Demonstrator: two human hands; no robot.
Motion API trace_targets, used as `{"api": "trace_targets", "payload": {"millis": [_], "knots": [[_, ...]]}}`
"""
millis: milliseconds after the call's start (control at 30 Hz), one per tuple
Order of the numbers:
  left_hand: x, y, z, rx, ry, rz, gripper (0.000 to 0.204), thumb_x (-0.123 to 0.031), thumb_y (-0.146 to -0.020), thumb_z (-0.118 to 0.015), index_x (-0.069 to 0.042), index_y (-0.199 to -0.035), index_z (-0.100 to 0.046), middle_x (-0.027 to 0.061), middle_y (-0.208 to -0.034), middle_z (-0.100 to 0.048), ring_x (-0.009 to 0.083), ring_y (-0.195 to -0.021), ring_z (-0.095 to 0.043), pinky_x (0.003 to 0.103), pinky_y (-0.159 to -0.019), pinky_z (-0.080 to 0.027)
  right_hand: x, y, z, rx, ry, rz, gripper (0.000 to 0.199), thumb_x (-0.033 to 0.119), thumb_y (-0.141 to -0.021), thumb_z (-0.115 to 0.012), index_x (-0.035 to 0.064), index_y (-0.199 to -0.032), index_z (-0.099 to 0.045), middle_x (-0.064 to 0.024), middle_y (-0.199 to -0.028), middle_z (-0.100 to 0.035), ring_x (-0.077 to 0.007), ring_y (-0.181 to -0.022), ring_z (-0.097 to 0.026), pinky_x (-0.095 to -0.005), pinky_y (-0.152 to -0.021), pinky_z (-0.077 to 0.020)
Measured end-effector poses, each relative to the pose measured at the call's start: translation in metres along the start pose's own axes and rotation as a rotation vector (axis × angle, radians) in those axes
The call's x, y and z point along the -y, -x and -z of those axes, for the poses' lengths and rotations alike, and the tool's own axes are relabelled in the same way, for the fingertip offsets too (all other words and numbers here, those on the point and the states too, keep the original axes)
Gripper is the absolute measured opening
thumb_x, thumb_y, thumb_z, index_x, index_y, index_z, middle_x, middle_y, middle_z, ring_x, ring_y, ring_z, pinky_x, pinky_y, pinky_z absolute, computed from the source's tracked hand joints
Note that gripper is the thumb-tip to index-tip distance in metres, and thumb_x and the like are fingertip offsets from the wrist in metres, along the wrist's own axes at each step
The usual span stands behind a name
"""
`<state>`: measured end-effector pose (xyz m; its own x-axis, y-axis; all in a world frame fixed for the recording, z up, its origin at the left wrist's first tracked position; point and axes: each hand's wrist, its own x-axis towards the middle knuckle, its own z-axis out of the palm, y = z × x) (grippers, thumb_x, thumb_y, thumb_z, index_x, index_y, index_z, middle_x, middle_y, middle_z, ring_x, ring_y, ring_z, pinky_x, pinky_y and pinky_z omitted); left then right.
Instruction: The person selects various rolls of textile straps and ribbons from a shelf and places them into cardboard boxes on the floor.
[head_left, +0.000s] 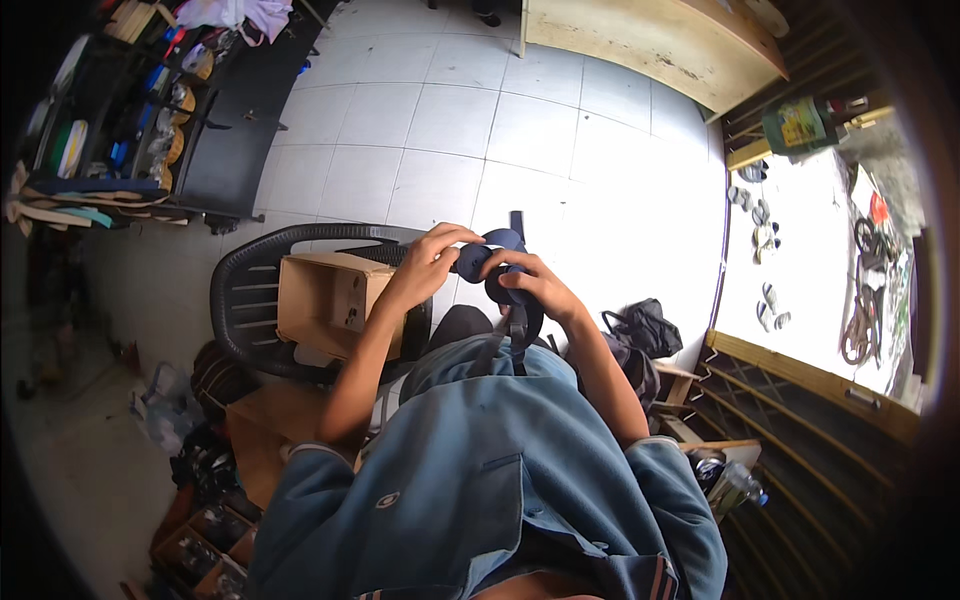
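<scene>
In front of my waist, both hands work on a dark blue strap [503, 239], a flat band bent into loops. My left hand [428, 262] is closed, its fingertips pinching the strap's left side. From the right, my right hand [535, 284] curls its fingers round the darker loops. One end of the strap sticks up beyond the hands, and a black length hangs down toward my lap. The parts under my fingers are hidden. Just left of my left hand stands a black plastic chair [243, 292] with an open cardboard box [300, 300] on its seat.
A black rack [225, 150] full of goods stands at the far left. A pale wooden table [640, 45] is at the far right. Near my right side lie a black bag [650, 325] and a clear bottle [735, 487]. Several shoes [765, 240] lie beyond the doorway.
</scene>
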<state>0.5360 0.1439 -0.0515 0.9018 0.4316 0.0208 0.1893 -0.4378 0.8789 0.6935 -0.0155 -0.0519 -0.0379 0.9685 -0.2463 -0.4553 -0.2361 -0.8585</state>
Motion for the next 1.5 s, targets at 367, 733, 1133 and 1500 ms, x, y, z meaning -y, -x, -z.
{"api": "trace_targets", "payload": {"millis": [367,733,1133,1500], "knots": [[0.031,-0.086,0.096,-0.032,0.050,0.099,0.031,-0.017,-0.080,-0.071,-0.007,-0.109,-0.066,0.0105,-0.102,-0.066,0.0251,-0.095,-0.063,0.033,-0.086,-0.048,0.085,-0.129,0.098,0.281,0.261,-0.106,0.036,0.019,-0.081,-0.055,-0.0045,-0.108,-0.062,-0.0121,-0.087,-0.062,-0.0190,-0.074,-0.060,-0.0300,-0.064,-0.0522],[0.069,-0.211,0.224,-0.215,0.319,-0.037,0.037,-0.013,-0.082,-0.070,-0.003,-0.116,-0.061,0.0084,-0.106,-0.064,0.0187,-0.095,-0.063,0.032,-0.088,-0.050,0.174,-0.325,0.088,0.148,0.241,-0.018,0.047,0.040,-0.075,-0.054,-0.0023,-0.095,-0.059,-0.0105,-0.086,-0.057,-0.0165,-0.056,-0.054,-0.0268,-0.047,-0.0435],[0.137,-0.274,0.262,-0.886,0.934,0.214,0.045,-0.014,-0.088,-0.065,0.001,-0.128,-0.049,0.0108,-0.119,-0.055,0.0168,-0.110,-0.053,0.031,-0.096,-0.041,0.182,-0.479,0.070,0.281,-0.116,-0.115,0.043,0.042,-0.078,-0.053,0.0025,-0.095,-0.059,-0.0075,-0.081,-0.055,-0.0138,-0.058,-0.052,-0.0246,-0.048,-0.0407],[0.168,-0.374,0.315,-0.884,0.726,0.394,0.051,-0.039,-0.098,-0.047,-0.009,-0.139,-0.038,0.0090,-0.121,-0.054,0.0150,-0.107,-0.053,0.028,-0.086,-0.045,0.259,-0.604,0.127,0.377,0.328,-0.240,0.044,0.032,-0.085,-0.052,-0.0013,-0.112,-0.059,-0.0124,-0.096,-0.062,-0.0167,-0.077,-0.060,-0.0272,-0.065,-0.0508]]}}
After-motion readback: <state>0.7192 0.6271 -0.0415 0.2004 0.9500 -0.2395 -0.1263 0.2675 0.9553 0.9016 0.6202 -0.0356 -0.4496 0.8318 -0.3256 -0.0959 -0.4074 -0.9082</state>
